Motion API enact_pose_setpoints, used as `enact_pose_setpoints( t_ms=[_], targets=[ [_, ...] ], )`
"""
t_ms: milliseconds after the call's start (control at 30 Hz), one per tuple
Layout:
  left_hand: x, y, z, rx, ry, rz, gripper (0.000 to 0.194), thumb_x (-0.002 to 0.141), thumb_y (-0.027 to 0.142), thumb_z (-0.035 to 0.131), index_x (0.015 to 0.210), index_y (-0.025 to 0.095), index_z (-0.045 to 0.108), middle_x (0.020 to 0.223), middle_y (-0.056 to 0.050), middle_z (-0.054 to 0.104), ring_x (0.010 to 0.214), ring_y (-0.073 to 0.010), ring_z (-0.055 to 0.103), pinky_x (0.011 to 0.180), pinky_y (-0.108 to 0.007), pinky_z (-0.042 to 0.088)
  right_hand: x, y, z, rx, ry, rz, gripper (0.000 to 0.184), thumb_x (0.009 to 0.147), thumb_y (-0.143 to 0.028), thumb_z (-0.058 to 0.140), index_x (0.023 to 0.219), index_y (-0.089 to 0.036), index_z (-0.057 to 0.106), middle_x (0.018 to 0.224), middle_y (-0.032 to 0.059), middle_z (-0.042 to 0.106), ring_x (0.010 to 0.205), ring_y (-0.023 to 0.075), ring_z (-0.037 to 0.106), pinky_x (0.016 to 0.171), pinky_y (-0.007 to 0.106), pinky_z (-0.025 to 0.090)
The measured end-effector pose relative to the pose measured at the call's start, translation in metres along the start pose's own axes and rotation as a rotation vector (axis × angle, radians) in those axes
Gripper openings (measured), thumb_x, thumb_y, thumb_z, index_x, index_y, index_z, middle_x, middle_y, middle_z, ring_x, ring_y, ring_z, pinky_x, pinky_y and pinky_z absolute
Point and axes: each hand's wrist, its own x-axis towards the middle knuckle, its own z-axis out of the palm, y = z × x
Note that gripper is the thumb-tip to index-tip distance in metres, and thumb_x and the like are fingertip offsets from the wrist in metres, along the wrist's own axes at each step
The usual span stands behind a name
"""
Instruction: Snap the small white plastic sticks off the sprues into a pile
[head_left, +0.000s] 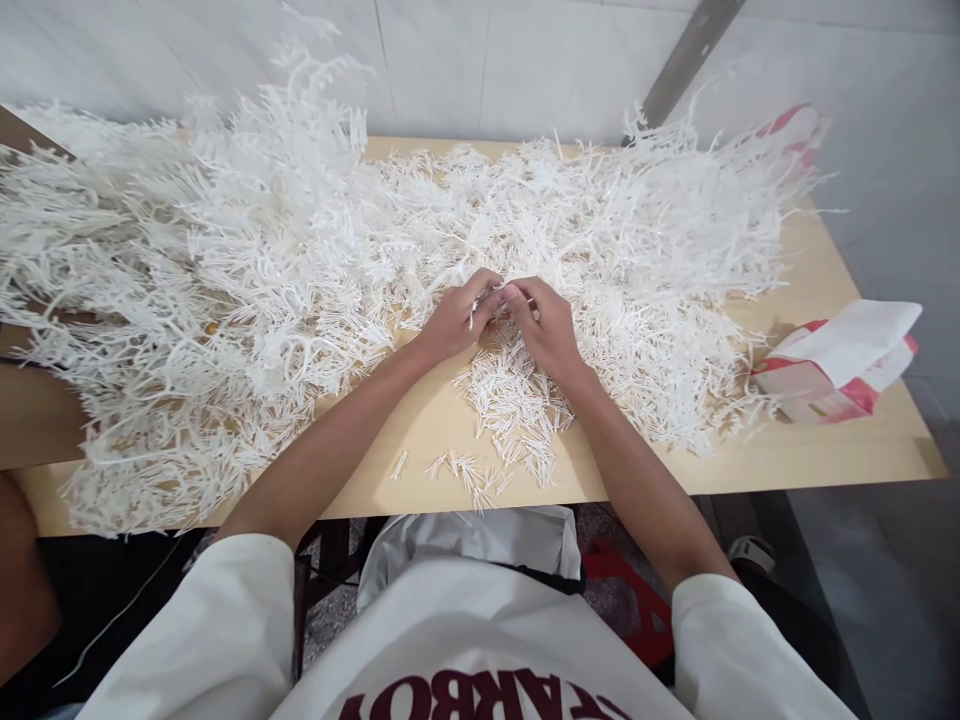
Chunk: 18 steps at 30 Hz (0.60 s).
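Note:
My left hand [459, 318] and my right hand [547, 322] meet over the middle of the table, their fingertips closed together in a pinch. Between them is a thin white sprig [475, 312], mostly hidden by the fingers; a bit of it pokes out at my left hand. Around and behind both hands lies a wide heap of white branching sprigs [495, 215], which look like plastic. Just below the hands is a smaller pile of short white pieces [514, 400]. A few loose bits [457, 465] are scattered nearer the front edge.
The light wooden table [825, 265] stands against a tiled wall [450, 60]. An opened red-and-white paper packet [840, 365] sits at the right end. Taller tangled sprigs [285, 200] rise at the left. Part of another person's limb [22, 580] shows at the left edge.

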Motion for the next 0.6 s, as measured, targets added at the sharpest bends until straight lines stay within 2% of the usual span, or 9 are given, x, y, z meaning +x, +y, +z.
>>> enact_pose_setpoints(
  t_ms=[133, 267, 400, 600],
  targets=[
    [-0.001, -0.001, 0.0, 0.026, -0.042, 0.033, 0.022, 0.096, 0.042, 0.041, 0.094, 0.022, 0.05, 0.067, 0.002, 0.063, 0.055, -0.0078, 0.056, 0.055, -0.022, 0.043, -0.001, 0.001, -0.004, -0.279, -0.044, -0.125, 0.036, 0.098, -0.044, 0.032, 0.082, -0.023, 0.056, 0.079, 0.0026, 0.062, 0.075, 0.0147, 0.055, 0.07, 0.03, 0.043],
    [-0.002, -0.003, 0.001, 0.138, -0.036, 0.105, 0.017, 0.092, 0.037, 0.047, 0.091, 0.02, 0.053, 0.072, 0.001, 0.064, 0.056, -0.0071, 0.052, 0.056, -0.022, 0.04, -0.003, 0.006, -0.005, -0.531, 0.031, -0.246, 0.034, 0.096, -0.032, 0.035, 0.068, -0.022, 0.052, 0.067, 0.0027, 0.057, 0.067, 0.0148, 0.05, 0.061, 0.03, 0.036],
    [-0.004, -0.003, 0.003, 0.204, -0.043, 0.089, 0.013, 0.09, 0.031, 0.048, 0.095, 0.02, 0.056, 0.076, 0.001, 0.067, 0.058, -0.0075, 0.055, 0.058, -0.022, 0.041, -0.004, 0.011, -0.005, -0.555, 0.065, -0.281, 0.03, 0.092, -0.022, 0.037, 0.067, -0.022, 0.053, 0.063, 0.0016, 0.055, 0.063, 0.0139, 0.048, 0.058, 0.03, 0.033],
    [-0.005, -0.006, 0.008, 0.26, 0.011, 0.06, 0.013, 0.09, 0.03, 0.048, 0.094, 0.021, 0.056, 0.078, 0.0, 0.068, 0.057, -0.009, 0.057, 0.058, -0.024, 0.041, -0.003, 0.019, -0.003, -0.559, 0.123, -0.338, 0.03, 0.09, -0.021, 0.038, 0.062, -0.022, 0.05, 0.059, 0.0003, 0.053, 0.058, 0.0122, 0.046, 0.055, 0.029, 0.033]
  ],
)
